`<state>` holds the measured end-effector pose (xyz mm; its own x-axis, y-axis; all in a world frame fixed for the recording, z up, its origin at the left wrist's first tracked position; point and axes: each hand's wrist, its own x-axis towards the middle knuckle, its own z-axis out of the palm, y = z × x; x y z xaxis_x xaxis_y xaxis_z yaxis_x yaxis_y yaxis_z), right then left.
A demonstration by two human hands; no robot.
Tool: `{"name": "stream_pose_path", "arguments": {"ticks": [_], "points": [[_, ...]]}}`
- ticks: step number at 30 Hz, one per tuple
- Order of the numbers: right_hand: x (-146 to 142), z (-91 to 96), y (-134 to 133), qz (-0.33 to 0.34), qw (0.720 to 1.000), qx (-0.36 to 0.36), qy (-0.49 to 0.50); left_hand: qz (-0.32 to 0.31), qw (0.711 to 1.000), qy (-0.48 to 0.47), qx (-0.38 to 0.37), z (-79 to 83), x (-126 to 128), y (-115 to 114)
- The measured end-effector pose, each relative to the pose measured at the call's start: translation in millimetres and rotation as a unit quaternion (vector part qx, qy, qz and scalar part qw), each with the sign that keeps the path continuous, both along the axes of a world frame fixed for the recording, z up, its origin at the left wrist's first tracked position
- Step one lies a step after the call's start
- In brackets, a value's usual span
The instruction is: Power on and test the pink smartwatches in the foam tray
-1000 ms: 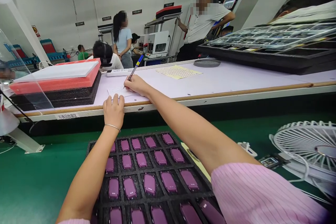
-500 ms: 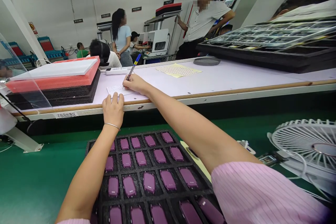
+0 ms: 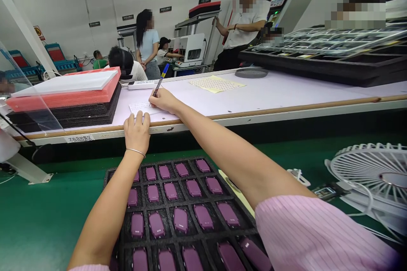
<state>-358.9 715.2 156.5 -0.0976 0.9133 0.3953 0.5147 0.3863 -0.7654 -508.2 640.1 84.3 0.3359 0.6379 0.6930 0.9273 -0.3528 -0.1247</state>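
My right hand [image 3: 165,100] grips a pen [image 3: 161,79] with a blue and yellow top end. Its tip meets a small white slip of paper [image 3: 137,106] bearing handwritten lines, on the raised shelf. Fingers stretched out, my left hand [image 3: 137,133] rests at the shelf's front edge and touches the slip's lower border. Below my arms is a black foam tray [image 3: 173,240] whose compartments hold several purple watch-like cases [image 3: 181,219]. My left forearm hides part of the tray's left side.
At the left of the shelf [image 3: 270,97] are stacked red and black foam sheets [image 3: 63,100]. A yellow sticker sheet [image 3: 216,84] and a round dark pad [image 3: 251,73] lie farther right, near large black trays [image 3: 324,67]. A white fan [image 3: 372,178] stands at right. Several people are beyond.
Both my hands hold nearly the same place, the pen still on the paper. Behind the shelf, the standing person in white has shifted an arm, and a head has appeared above the trays at right.
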Motion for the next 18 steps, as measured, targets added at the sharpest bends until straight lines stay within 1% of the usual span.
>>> {"name": "stream_pose_path", "arguments": {"ticks": [5,7,9,12,14,16,18], "points": [[-1,-1.2,2,-0.008,1.0,0.001,-0.012,-0.001,1.0,0.003,-0.005,0.3,-1,0],[-1,-1.7,4,-0.034,0.999,0.01,-0.01,0.001,1.0,0.004,-0.01,0.8,-1,0],[3,-2.0,7,-0.088,0.996,0.028,-0.001,0.005,1.0,0.008,-0.018,1.6,-1,-1],[21,-3.1,6,-0.185,0.981,0.051,-0.001,0.011,0.999,0.018,-0.033,4.5,-2,-4],[39,-5.4,3,-0.226,0.972,0.057,-0.023,0.013,0.999,0.03,-0.043,8.0,-3,-6],[56,-9.0,-1,-0.243,0.967,0.05,-0.053,0.02,0.997,0.041,-0.054,12.6,-6,-9],[67,-12.7,-1,-0.237,0.968,0.034,-0.08,0.036,0.996,0.048,-0.068,17.7,-9,-11]]}}
